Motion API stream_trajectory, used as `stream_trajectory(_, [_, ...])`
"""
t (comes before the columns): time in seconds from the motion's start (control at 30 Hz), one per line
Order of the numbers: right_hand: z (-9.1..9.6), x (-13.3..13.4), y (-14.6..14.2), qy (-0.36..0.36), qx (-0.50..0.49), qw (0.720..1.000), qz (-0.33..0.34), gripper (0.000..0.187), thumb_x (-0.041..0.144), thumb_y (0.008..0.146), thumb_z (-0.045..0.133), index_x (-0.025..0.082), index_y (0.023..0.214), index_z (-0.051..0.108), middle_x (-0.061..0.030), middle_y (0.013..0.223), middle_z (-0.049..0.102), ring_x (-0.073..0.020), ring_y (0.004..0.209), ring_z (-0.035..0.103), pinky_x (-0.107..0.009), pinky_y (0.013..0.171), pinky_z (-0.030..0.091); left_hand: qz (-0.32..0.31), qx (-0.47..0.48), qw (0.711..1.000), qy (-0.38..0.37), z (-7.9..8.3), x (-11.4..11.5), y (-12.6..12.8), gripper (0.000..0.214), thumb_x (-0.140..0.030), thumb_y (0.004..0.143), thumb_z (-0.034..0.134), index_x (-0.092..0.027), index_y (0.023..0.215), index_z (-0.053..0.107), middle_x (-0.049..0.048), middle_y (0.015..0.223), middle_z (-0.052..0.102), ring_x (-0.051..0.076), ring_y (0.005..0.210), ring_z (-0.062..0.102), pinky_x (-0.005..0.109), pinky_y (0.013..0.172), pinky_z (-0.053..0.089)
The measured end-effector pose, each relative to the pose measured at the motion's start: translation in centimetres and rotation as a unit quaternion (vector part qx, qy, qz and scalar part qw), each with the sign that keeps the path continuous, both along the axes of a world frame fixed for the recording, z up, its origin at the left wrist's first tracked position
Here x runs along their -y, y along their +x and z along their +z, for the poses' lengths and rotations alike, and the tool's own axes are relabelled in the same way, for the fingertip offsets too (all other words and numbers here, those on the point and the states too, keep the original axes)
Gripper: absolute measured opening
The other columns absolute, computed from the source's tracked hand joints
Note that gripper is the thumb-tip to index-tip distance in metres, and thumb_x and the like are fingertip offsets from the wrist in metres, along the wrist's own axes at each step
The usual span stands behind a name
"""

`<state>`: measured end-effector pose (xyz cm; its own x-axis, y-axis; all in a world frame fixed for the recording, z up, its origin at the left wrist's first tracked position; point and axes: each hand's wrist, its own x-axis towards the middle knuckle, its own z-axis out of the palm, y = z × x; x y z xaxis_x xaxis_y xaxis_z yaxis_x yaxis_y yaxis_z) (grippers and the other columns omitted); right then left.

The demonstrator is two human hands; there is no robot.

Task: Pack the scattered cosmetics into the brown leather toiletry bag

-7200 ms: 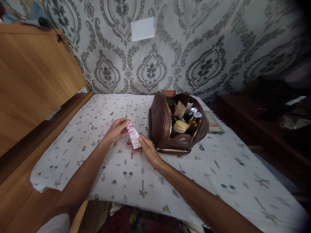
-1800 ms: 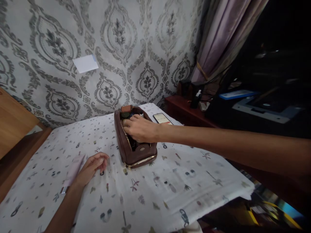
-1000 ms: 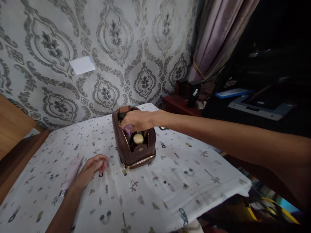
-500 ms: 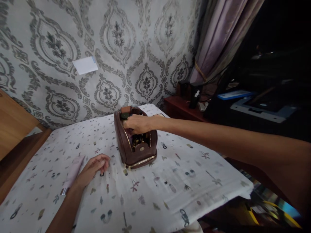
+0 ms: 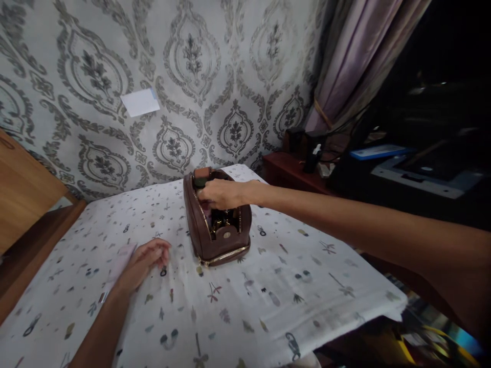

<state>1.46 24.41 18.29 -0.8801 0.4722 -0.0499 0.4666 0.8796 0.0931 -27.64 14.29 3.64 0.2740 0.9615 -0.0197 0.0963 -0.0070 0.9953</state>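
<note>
A brown handbag [image 5: 220, 250] stands on the patterned white cloth, its top unzipped, with gold-coloured items showing inside. My right hand [image 5: 222, 194] reaches in over the bag's right side; the fingertips are hidden in the opening, so what they touch cannot be seen. Close to it, at the far end of the bag, is a tan strap or flap [image 5: 202, 173]. To the left of the bag, my left hand [image 5: 149, 258] hovers or rests near the cloth, fingers loosely bent and apart, holding nothing. Partly behind that hand and wrist lies a pale pink tube [image 5: 121, 258].
The cloth-covered surface [image 5: 261, 317] ends at a right front edge. Wooden furniture [image 5: 30, 194] borders the left. Patterned wallpaper, with a white card [image 5: 140, 102], rises behind. At right are a red-brown shelf [image 5: 286, 166] holding dark items and a purple curtain [image 5: 349, 66].
My left hand has shifted slightly left and now covers more of the pink tube. My right hand stays inside the handbag. The camera view has moved a little.
</note>
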Motion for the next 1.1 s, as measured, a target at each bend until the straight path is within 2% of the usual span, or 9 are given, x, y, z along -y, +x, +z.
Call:
stream_trajectory(0.17, [1.3, 1.0, 1.5, -0.036, -0.106, 0.994, -0.014, 0.021, 0.007, 0.088, 0.051, 0.014, 0.09, 0.071, -0.0064, 0.083, 0.069, -0.0157, 0.074, 0.056, -0.027, 0.066, 0.034, 0.142, -0.02, 0.987, 0.073, 2.8, 0.4, -1.9, 0.038, -0.054, 0.081, 0.068, -0.018, 0.093, 0.067, 0.0039, 0.074, 0.061, 0.016, 0.064, 0.053, 0.024, 0.052, 0.04])
stream_trajectory(0.3, [1.5, 3.5, 2.4, -0.007, -0.225, 0.972, -0.071, 0.022, 0.006, 0.089, 0.049, 0.014, 0.088, 0.069, -0.0064, 0.085, 0.067, -0.0164, 0.078, 0.056, -0.026, 0.068, 0.034, 0.296, -0.192, 0.927, 0.126, 4.1, 0.3, -5.1, 0.041, -0.058, 0.075, 0.067, -0.02, 0.091, 0.066, 0.0036, 0.077, 0.064, 0.018, 0.067, 0.056, 0.026, 0.056, 0.042])
stream_trajectory(0.43, [-0.5, 6.5, 2.5, -0.015, -0.339, 0.936, -0.095, 0.018, 0.014, 0.094, 0.05, 0.016, 0.084, 0.066, -0.0025, 0.078, 0.066, -0.0146, 0.072, 0.056, -0.025, 0.067, 0.035, 0.308, -0.431, 0.841, 0.115, 3.4, 0.2, -7.3, 0.043, -0.061, 0.075, 0.06, -0.022, 0.089, 0.065, 0.008, 0.087, 0.068, 0.027, 0.08, 0.063, 0.032, 0.064, 0.045])
stream_trajectory(0.5, [-2.2, 8.1, 2.0, -0.021, -0.377, 0.923, -0.072, 0.02, 0.017, 0.096, 0.05, 0.016, 0.081, 0.064, -0.002, 0.073, 0.064, -0.0137, 0.068, 0.056, -0.024, 0.065, 0.036, 0.302, -0.527, 0.79, 0.083, 2.8, 0.4, -7.3, 0.048, -0.064, 0.079, 0.054, -0.022, 0.099, 0.064, 0.0116, 0.098, 0.068, 0.03, 0.084, 0.064, 0.033, 0.062, 0.044])
stream_trajectory(0.57, [-4.0, 9.7, 1.3, -0.023, -0.399, 0.916, -0.026, 0.023, 0.021, 0.098, 0.049, 0.015, 0.08, 0.063, -0.0023, 0.071, 0.064, -0.0134, 0.065, 0.054, -0.024, 0.063, 0.036, 0.289, -0.582, 0.759, 0.051, 2.5, 0.6, -6.8, 0.055, -0.066, 0.081, 0.051, -0.021, 0.11, 0.062, 0.0159, 0.109, 0.066, 0.033, 0.09, 0.065, 0.034, 0.06, 0.044])
stream_trajectory(0.73, [-7.9, 12.8, -1.6, -0.035, -0.395, 0.916, 0.066, 0.029, 0.024, 0.1, 0.045, 0.016, 0.079, 0.063, -0.0019, 0.066, 0.062, -0.0139, 0.06, 0.053, -0.026, 0.058, 0.035, 0.235, -0.627, 0.741, -0.041, 2.8, 0.6, -5.9, 0.058, -0.065, 0.082, 0.048, -0.019, 0.117, 0.057, 0.0189, 0.12, 0.065, 0.036, 0.096, 0.067, 0.036, 0.063, 0.044])
stream_trajectory(0.9, [-10.4, 13.5, -4.9, -0.149, -0.38, 0.91, 0.069, 0.019, 0.023, 0.096, 0.052, 0.017, 0.082, 0.065, -0.0021, 0.069, 0.064, -0.0136, 0.064, 0.057, -0.023, 0.06, 0.039, 0.233, -0.648, 0.717, -0.103, 3.3, 0.4, -5.6, 0.049, -0.054, 0.087, 0.046, -0.019, 0.12, 0.054, 0.017, 0.124, 0.065, 0.035, 0.105, 0.065, 0.038, 0.071, 0.046])
stream_trajectory(1.0, [-11.9, 13.0, -7.1, -0.257, -0.408, 0.876, 0.016, 0.014, 0.017, 0.09, 0.056, 0.017, 0.081, 0.067, -0.0002, 0.069, 0.064, -0.0114, 0.061, 0.056, -0.021, 0.059, 0.039, 0.236, -0.647, 0.719, -0.09, 3.3, 0.5, -5.5, 0.049, -0.053, 0.087, 0.046, -0.019, 0.122, 0.054, 0.0163, 0.123, 0.066, 0.035, 0.108, 0.063, 0.038, 0.075, 0.046])
stream_trajectory(1.1, [-13.9, 12.1, -9.1, -0.378, -0.442, 0.813, -0.044, 0.012, 0.018, 0.087, 0.058, 0.017, 0.083, 0.068, 0.0014, 0.068, 0.064, -0.0102, 0.06, 0.056, -0.02, 0.06, 0.042, 0.267, -0.616, 0.739, -0.066, 3.1, 0.5, -5.7, 0.044, -0.051, 0.084, 0.051, -0.021, 0.117, 0.056, 0.0138, 0.114, 0.069, 0.033, 0.103, 0.063, 0.036, 0.074, 0.044])
